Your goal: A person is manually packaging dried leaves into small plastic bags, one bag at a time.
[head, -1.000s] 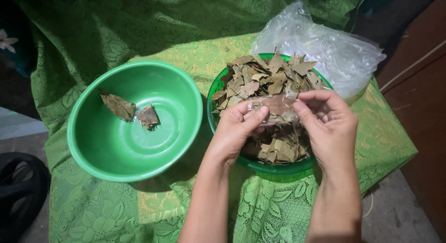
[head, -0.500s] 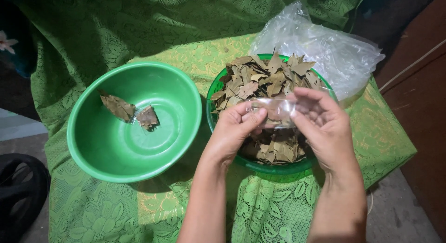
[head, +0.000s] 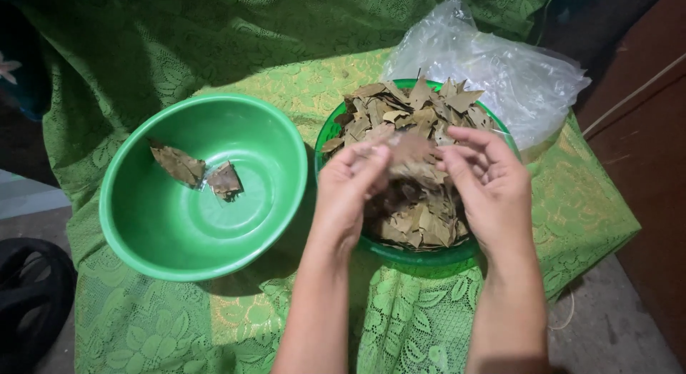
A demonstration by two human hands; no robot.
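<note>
Both hands pinched one dry leaf (head: 409, 147) between them: left hand (head: 348, 195), right hand (head: 491, 188). Below them sat the leaf bowl (head: 325, 135); left of them, another bowl (head: 143, 231).

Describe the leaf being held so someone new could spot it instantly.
Start at the green lace tablecloth with two green bowls: the left bowl holds only two leaf pieces, the right bowl is heaped with dry brown leaves. Above that heap, the left hand and right hand pinch one leaf between their fingertips. It alone is lifted clear of the pile.
</note>
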